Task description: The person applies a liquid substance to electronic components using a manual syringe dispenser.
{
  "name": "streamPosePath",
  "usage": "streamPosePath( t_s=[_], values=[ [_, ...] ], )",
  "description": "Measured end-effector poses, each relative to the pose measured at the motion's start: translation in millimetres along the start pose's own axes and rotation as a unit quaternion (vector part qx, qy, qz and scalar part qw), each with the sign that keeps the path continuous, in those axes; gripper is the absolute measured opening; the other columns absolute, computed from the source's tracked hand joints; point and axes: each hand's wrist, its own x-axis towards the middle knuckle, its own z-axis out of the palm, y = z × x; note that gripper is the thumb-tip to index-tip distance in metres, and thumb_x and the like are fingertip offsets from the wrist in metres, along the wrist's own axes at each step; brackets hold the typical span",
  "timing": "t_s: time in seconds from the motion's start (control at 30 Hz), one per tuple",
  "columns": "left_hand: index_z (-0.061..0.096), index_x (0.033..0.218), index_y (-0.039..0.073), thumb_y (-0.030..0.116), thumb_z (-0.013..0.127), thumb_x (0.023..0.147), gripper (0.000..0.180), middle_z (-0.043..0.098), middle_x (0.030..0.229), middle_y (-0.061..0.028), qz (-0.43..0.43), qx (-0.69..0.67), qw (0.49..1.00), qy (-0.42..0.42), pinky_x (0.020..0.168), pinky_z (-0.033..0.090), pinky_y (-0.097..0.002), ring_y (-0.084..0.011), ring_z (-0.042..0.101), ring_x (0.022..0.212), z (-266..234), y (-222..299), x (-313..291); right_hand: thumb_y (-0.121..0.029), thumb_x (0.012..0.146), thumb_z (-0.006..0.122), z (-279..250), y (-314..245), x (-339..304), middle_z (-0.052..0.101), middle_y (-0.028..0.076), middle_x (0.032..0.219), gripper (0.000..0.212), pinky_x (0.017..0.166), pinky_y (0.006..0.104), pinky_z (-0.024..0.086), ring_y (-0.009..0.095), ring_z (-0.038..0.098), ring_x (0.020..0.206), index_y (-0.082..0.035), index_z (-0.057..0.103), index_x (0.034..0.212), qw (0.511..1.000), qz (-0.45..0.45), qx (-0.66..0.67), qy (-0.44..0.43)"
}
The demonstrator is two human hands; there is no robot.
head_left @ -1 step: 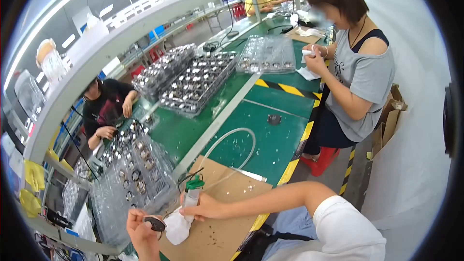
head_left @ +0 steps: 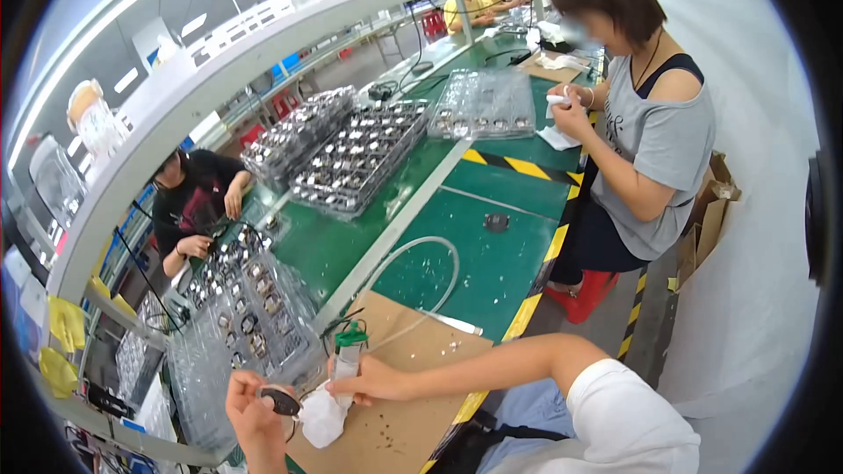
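Observation:
My left hand (head_left: 253, 421) pinches a small dark oval part (head_left: 283, 402) with a pale ring-like edge beneath it. Close on its right, my right hand (head_left: 376, 380) grips a clear dispensing syringe (head_left: 346, 363) with a green cap, held upright. A crumpled white cloth (head_left: 323, 419) hangs below the syringe, next to the right fingers; the oval part is at its left edge. From near the syringe's top a pale tube (head_left: 456, 272) loops over the green bench. Both hands are above a brown cardboard sheet (head_left: 399, 426) dotted with dark specks.
Clear plastic trays of small metallic parts stand ahead (head_left: 360, 158) and at left (head_left: 255, 307). A dark square piece (head_left: 497, 222) lies on the green bench (head_left: 457, 202). One person (head_left: 654, 140) handles white cloth at right; another (head_left: 198, 202) works at far left. A shelf rail (head_left: 263, 31) arches overhead.
The view has shifted very slightly. Both hands keep their holds on the oval part and the syringe, with hardly any movement.

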Motion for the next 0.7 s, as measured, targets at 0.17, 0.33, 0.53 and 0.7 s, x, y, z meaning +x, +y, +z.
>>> streamPosePath(
  t_s=[0.17,0.33,0.53,0.7],
  values=[
    [0.044,0.086,0.002,0.005,0.055,0.067,0.022,0.046,0.075,-0.0042,0.016,0.042,0.986,-0.162,0.068,0.048,-0.0314,-0.0216,0.06,0.072,96,22,55,-0.037,0.079,0.062,-11,0,10,0.054,0.002,0.06,0.031,0.035,0.0196,0.034,0.007,0.043,0.038,-0.008,0.052,0.084,0.993,0.086,0.033,-0.08],
    [0.052,0.085,0.001,0.005,0.058,0.074,0.014,0.054,0.082,-0.0058,-0.115,0.12,0.958,-0.235,0.065,0.047,-0.0261,-0.0158,0.057,0.078,190,-44,102,-0.037,0.08,0.06,-16,4,20,0.052,0.003,0.056,0.031,0.035,0.0216,0.034,0.009,0.046,0.04,-0.007,0.055,0.08,0.985,0.104,-0.007,-0.139],
    [0.058,0.081,0.001,0.009,0.067,0.067,0.019,0.059,0.078,-0.0062,-0.175,0.268,0.915,-0.245,0.06,0.045,-0.024,-0.0135,0.057,0.069,257,-180,141,-0.028,0.083,0.056,-23,36,21,0.052,0.004,0.056,0.026,0.041,0.0225,0.039,0.009,0.049,0.044,-0.004,0.055,0.075,0.982,-0.032,0.031,-0.184],
    [0.058,0.083,0.002,0.014,0.071,0.064,0.026,0.058,0.075,-0.0045,-0.12,0.421,0.867,-0.239,0.061,0.045,-0.0254,-0.0127,0.055,0.07,263,-215,154,-0.025,0.084,0.054,-21,38,17,0.052,0.003,0.056,0.024,0.042,0.0226,0.039,0.009,0.048,0.044,-0.003,0.055,0.074,0.982,-0.085,0.022,-0.166]
  ],
)
